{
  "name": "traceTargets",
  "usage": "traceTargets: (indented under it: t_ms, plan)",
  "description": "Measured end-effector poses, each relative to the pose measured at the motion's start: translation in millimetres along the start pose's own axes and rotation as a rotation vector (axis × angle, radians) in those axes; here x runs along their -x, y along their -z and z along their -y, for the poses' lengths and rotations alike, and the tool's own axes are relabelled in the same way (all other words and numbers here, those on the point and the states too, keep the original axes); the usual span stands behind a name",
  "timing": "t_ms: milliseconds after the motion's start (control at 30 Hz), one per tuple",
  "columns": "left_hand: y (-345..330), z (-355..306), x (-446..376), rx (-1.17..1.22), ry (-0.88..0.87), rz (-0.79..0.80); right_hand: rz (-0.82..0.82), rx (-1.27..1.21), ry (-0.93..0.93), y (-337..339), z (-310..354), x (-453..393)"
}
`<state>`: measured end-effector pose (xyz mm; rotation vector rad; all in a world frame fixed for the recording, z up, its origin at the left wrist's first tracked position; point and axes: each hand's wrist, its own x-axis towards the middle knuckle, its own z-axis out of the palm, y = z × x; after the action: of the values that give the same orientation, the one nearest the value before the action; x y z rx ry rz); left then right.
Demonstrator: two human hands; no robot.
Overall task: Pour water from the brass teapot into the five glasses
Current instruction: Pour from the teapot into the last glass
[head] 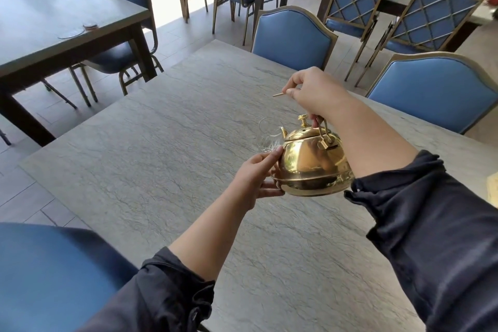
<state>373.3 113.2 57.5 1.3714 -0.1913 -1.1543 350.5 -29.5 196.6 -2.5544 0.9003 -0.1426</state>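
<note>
Fingers [314, 118] curled round the thin handle of the round, polished brass teapot [312, 162], left fingers [269, 159] against its belly.

Brass teapot [312, 162]: polished gold, round body, flared base ring, domed lid on, knurled knob on top, short curved spout. Held off the table, tilted slightly spout-forward, spout toward the far left.

Glass [269, 135]: one visible, clear, cut pattern at base, upright on table just beyond the spout. Contents cannot be told.
</note>
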Motion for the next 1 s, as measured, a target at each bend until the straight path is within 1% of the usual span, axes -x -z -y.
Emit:
traceTargets:
  t_ms: [667, 1000]
  plan:
    - [0.0, -1.0, 3.9, 0.013, -0.014, 0.018, 0.036, 0.007, 0.016, 5.5, 7.3, 0.1]
    - [-1.5, -3.9, 6.2, 0.020, -0.008, 0.005, 0.023, 0.005, 0.037, 9.4, 9.1, 1.2]
